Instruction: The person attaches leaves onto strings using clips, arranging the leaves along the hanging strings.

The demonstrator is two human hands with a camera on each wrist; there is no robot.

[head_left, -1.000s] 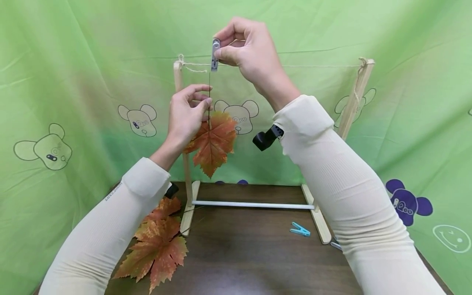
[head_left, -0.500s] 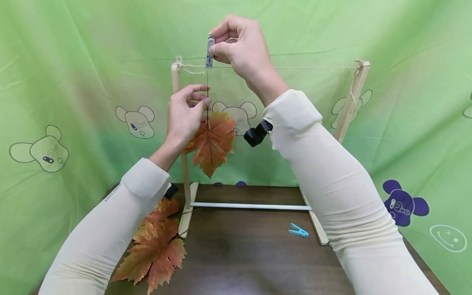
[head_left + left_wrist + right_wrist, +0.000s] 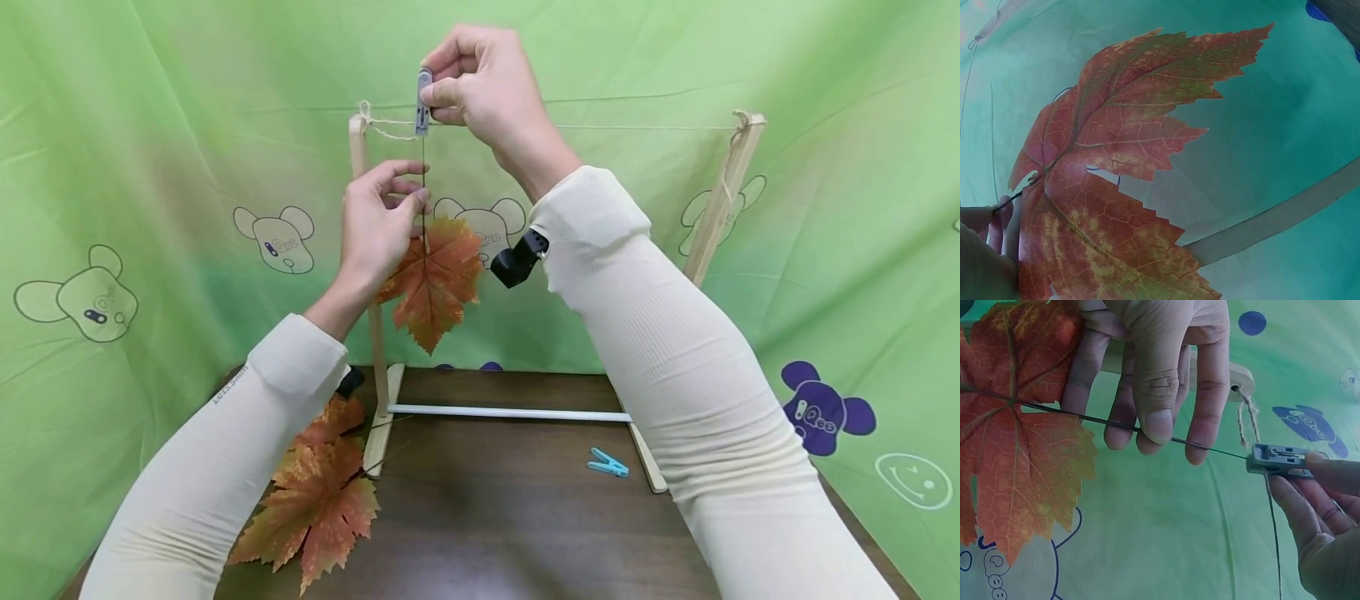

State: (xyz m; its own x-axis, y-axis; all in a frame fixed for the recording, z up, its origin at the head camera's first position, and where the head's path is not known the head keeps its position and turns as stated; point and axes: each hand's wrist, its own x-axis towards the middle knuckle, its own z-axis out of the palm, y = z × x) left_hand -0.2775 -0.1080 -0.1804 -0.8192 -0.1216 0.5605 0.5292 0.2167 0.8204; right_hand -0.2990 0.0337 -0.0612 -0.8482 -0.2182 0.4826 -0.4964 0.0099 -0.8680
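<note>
My left hand (image 3: 378, 225) pinches the thin dark stem (image 3: 1094, 419) of an orange-red maple leaf (image 3: 435, 283), which hangs blade down below the fingers. Higher up, my right hand (image 3: 491, 87) holds a grey clothespin (image 3: 423, 104) between thumb and fingers. The clothespin points downward at the string (image 3: 637, 127), near the left post. In the right wrist view its nose end (image 3: 1257, 459) is at the string, and the stem's tip reaches that same end. The left wrist view shows the leaf blade (image 3: 1110, 125) close up, covering part of the left fingers.
The string runs between two wooden posts (image 3: 723, 200) joined low down by a white rod (image 3: 510, 412). More maple leaves (image 3: 322, 500) lie at the left on the brown table (image 3: 480, 517). A blue clothespin (image 3: 607, 463) lies at the right. Green printed cloth (image 3: 150, 167) surrounds the table.
My right hand has shifted left with the grey clothespin along the string. My left hand has risen slightly with the leaf, and the gap between stem tip and clothespin has closed.
</note>
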